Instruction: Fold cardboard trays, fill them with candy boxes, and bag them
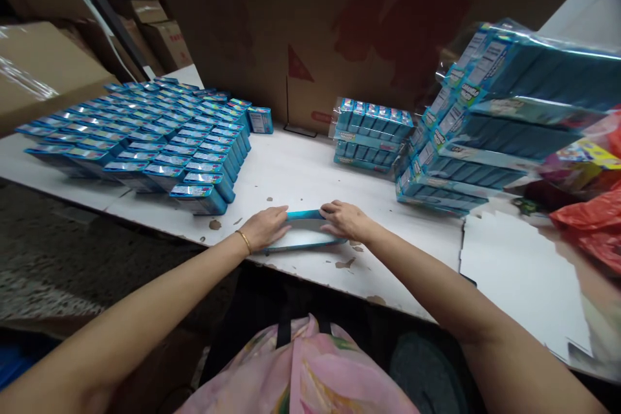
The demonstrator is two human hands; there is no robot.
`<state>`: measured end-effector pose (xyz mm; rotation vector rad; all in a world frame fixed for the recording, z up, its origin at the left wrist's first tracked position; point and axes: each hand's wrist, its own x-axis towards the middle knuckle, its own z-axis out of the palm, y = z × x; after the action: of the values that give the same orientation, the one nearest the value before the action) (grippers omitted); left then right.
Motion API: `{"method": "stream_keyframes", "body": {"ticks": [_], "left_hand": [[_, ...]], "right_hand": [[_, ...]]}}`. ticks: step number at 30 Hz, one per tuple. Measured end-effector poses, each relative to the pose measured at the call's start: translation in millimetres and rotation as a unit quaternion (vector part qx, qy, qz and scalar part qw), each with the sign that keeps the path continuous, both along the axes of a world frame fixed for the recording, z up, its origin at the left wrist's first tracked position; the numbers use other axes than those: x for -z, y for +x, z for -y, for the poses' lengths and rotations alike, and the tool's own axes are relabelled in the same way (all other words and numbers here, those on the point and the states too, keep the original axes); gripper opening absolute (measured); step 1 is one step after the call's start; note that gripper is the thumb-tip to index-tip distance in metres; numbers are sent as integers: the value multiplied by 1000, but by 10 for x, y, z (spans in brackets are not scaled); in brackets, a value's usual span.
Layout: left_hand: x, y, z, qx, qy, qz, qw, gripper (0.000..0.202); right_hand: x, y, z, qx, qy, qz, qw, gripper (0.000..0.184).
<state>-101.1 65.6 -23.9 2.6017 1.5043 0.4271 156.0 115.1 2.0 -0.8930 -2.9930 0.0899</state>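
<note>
Two bare hands work near the front edge of a white tabletop (301, 168). The left hand (264, 228), with a thin gold bangle (244, 241) at its wrist, and the right hand (347, 220) sit at opposite ends of a shallow blue-rimmed rectangular pack (303, 231), which lies flat on the tabletop with its pale face up. The fingers (330, 210) of both hands curl over its short ends, clasping it rather than lying open. It looks light and stiff, though its smooth rim may prove slippery, so those ends seem the best place to hold it; whether it is card or tin cannot be told.

Farther back, rows of small blue boxes (140, 142) fill the left of the tabletop, with one more blue box (260, 120) standing just beyond them. To the right are clear-wrapped bundles of blue boxes (373, 136) and a taller tilted stack of wrapped boxes (490, 116), beside a crumpled red plastic bag (589, 223). Brown cardboard cartons (43, 71) are piled at far left, and a pink floral garment (295, 375) shows below.
</note>
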Motion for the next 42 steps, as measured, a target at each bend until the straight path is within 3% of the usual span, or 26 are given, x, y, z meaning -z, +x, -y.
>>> {"method": "stream_keyframes", "body": {"ticks": [4, 6, 10, 15, 19, 22, 24, 26, 28, 30, 33, 36, 39, 42], "left_hand": [[-66, -64, -73, -74, -111, 54, 990, 28], [-102, -68, -155, -59, -154, 29, 986, 33], [-131, 5, -262, -7, -165, -89, 982, 28], [-68, 182, -193, -38, -135, -158, 978, 20], [-20, 288, -92, -49, -121, -175, 976, 27], [-56, 304, -55, -78, -125, -195, 970, 28], [-99, 264, -31, -103, -124, -197, 967, 25], [-133, 189, 11, -131, -118, -187, 966, 23], [-139, 108, 70, -154, -122, -166, 966, 25], [-116, 56, 139, -168, -140, -132, 967, 29], [-48, 69, 236, -192, -163, -75, 965, 35], [24, 151, 304, -245, -171, -33, 954, 42], [66, 211, 340, -296, -172, -11, 939, 40], [55, 176, 402, -324, -170, -1, 931, 36]], "right_hand": [[8, -23, -198, 98, -150, -31, 983, 29], [10, -78, -280, 113, -180, -12, 977, 36], [11, -185, -268, 61, -110, 61, 990, 26], [63, -246, -90, 33, -31, 102, 994, 19], [159, -318, -60, 20, -4, 103, 994, 26], [157, -318, -129, 35, -30, 67, 997, 24], [134, -214, -142, 89, -43, -28, 995, 22], [143, -39, -72, 200, -39, -164, 965, 29], [213, 121, 83, 319, -50, -270, 907, 38], [335, 152, 270, 367, -101, -314, 870, 45], [522, -154, 463, 331, -169, -321, 871, 55], [616, -677, 489, 327, -148, -286, 888, 61], [612, -1007, 414, 345, -132, -229, 901, 60], [521, -1045, 297, 296, -126, -213, 923, 58]]}}
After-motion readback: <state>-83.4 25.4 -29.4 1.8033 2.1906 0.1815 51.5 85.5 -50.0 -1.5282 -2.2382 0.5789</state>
